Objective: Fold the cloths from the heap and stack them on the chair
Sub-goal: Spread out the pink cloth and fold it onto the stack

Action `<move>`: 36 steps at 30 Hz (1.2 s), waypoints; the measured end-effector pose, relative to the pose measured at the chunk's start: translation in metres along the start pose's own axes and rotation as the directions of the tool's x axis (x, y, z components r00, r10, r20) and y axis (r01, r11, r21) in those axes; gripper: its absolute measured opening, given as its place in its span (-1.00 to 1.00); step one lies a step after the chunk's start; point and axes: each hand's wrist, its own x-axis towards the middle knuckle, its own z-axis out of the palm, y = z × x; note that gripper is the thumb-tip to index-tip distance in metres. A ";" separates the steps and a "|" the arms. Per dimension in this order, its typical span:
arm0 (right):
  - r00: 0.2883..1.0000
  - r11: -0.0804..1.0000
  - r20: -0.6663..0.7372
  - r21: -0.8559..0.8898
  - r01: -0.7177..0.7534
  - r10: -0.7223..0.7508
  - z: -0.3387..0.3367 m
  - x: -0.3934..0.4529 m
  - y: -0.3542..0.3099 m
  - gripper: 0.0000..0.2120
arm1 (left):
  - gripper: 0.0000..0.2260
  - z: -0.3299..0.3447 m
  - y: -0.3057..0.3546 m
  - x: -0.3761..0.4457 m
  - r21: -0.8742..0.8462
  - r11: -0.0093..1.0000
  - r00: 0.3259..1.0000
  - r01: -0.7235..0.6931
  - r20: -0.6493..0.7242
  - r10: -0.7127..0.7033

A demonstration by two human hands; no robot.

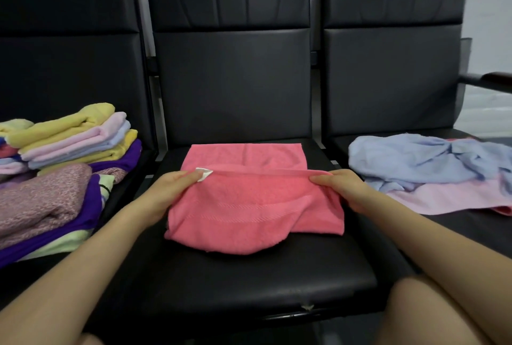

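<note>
- Head view: a pink towel (249, 206) lies on the seat of the middle black chair (249, 283), partly folded; its far part lies flat on the seat, and its near part is lifted into a raised fold that runs left to right.
- The left hand (169, 192) pinches the left end of that fold, fingers curled over the cloth just beside a small white label (203, 173) at the towel's corner.
- The right hand (343, 189) grasps the right end of the same fold, fingers curled round the edge; the near right corner of the towel sags down below this hand.
- Both forearms reach in from the near edge, one on each side of the towel.
- On the left chair sits a stack of folded cloths (80, 136): yellow on top, then pale pink, pale blue, yellow and purple.
- Nearer on that seat lies a mottled pink cloth (41, 200) over purple and pale green ones.
- On the right chair (388, 67) lies the unfolded heap (432, 167): a crumpled pale blue cloth on a pale pink one.
- A dark armrest (493, 81) shows at the far right.
</note>
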 end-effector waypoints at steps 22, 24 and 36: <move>0.890 0.703 0.374 -0.559 0.441 -0.261 0.033 -0.029 0.004 -0.73 | -0.72 0.010 -0.027 -0.024 0.819 0.557 0.985 -0.139 0.054 0.166; 0.872 0.786 0.447 -0.459 0.415 -0.200 0.023 -0.042 0.003 -0.70 | -0.73 0.007 -0.020 -0.043 0.673 0.730 0.993 -0.118 0.081 0.086; 0.970 0.968 -0.007 -0.063 0.242 -0.243 0.024 0.018 -0.068 -0.77 | -0.78 -0.014 0.030 0.001 0.433 0.901 0.911 -0.032 -0.358 0.204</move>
